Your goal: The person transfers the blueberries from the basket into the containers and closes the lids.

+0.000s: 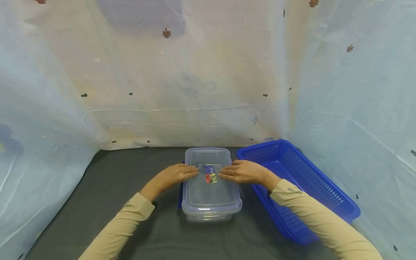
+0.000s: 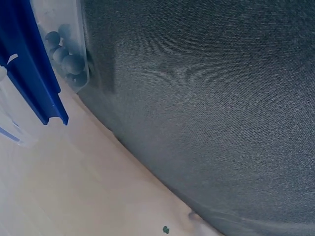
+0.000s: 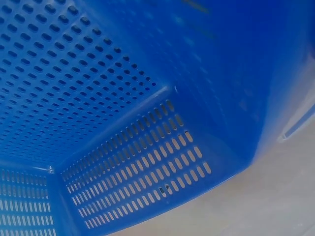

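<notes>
A clear plastic food container point(image 1: 209, 218) stands on the dark cloth, its see-through lid point(image 1: 208, 196) lying on top. A small colourful sticker point(image 1: 210, 174) marks the lid's middle. From the left, my left hand point(image 1: 177, 175) rests on the lid with fairly straight fingers. My right hand point(image 1: 245, 171) lies on it from the right, fingertips near the sticker. Along the left side a blue latch flap point(image 2: 32, 64) sticks out from the lid. Several round dark pieces point(image 2: 73, 64) show through the container wall; their kind is unclear. Neither wrist view shows a hand.
An openwork blue plastic basket point(image 1: 325, 191) stands close at the right, under my right forearm; its perforated walls fill the right wrist view. Dark grey cloth point(image 1: 113, 180) covers the surface. Pale plastic sheeting point(image 1: 195, 72) hangs behind and on both sides.
</notes>
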The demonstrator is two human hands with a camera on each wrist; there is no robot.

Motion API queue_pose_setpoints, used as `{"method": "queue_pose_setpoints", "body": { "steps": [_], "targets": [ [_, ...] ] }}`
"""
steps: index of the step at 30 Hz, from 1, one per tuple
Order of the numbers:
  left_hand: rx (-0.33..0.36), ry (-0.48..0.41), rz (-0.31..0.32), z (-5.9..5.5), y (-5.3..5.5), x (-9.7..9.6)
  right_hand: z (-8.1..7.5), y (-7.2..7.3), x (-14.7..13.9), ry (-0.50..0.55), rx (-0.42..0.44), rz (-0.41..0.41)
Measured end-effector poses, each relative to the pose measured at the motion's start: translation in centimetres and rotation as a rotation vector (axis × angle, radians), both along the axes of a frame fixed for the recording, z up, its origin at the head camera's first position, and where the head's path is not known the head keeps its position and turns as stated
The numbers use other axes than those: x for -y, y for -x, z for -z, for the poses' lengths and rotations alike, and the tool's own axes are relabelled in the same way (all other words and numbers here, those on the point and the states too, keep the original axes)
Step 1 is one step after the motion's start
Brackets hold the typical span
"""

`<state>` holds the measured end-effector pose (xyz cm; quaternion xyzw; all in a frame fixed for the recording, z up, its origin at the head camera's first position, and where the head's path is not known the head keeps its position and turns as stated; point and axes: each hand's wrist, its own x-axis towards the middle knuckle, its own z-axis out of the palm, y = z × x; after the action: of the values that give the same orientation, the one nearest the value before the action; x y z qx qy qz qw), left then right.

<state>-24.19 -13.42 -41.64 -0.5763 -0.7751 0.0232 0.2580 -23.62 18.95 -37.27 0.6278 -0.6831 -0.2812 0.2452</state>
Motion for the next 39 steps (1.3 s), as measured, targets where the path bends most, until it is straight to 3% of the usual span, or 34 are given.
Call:
{"method": "queue_pose_setpoints", "body": {
  "steps": [7, 14, 17, 20, 22, 25, 28, 31, 35, 39],
  "targets": [
    [-0.004, 0.003, -0.016, 0.3, -0.3, -0.1, 0.2, 0.1, 0.0, 0.007, 0.026, -0.008],
    [0.019, -0.004, -0.038, 0.3, -0.6, -0.1, -1.2, -0.3, -0.2, 0.034, 0.137, 0.115],
    [0.044, -0.039, -0.075, 0.3, -0.9, 0.1, -2.3, -0.8, -0.2, 0.164, 0.227, 0.19],
    [0.097, -0.145, -0.133, 0.4, -1.2, 0.3, -3.4, -1.4, 0.0, 0.385, 0.349, 0.242],
    [0.182, -0.266, -0.173, 0.5, -1.7, 0.2, -3.8, -1.9, 0.4, 0.548, 0.44, 0.272],
    [0.413, -0.465, -0.213, 0.7, -3.3, 0.1, -3.0, -3.2, 1.3, 0.789, 0.587, 0.335],
    [0.676, -0.592, -0.283, 1.1, -5.6, -0.1, -0.7, -5.0, 2.5, 1.009, 0.692, 0.421],
    [0.883, -0.625, -0.377, 1.5, -7.8, -0.3, 2.3, -6.9, 3.4, 1.17, 0.753, 0.514],
    [1.039, -0.666, -0.425, 2.7, -10.1, -0.6, 6.3, -9.2, 3.8, 1.313, 0.834, 0.612],
    [1.071, -0.727, -0.459, 4.4, -11.5, -0.9, 9.4, -11.0, 3.6, 1.423, 0.931, 0.677]
  ]
}}
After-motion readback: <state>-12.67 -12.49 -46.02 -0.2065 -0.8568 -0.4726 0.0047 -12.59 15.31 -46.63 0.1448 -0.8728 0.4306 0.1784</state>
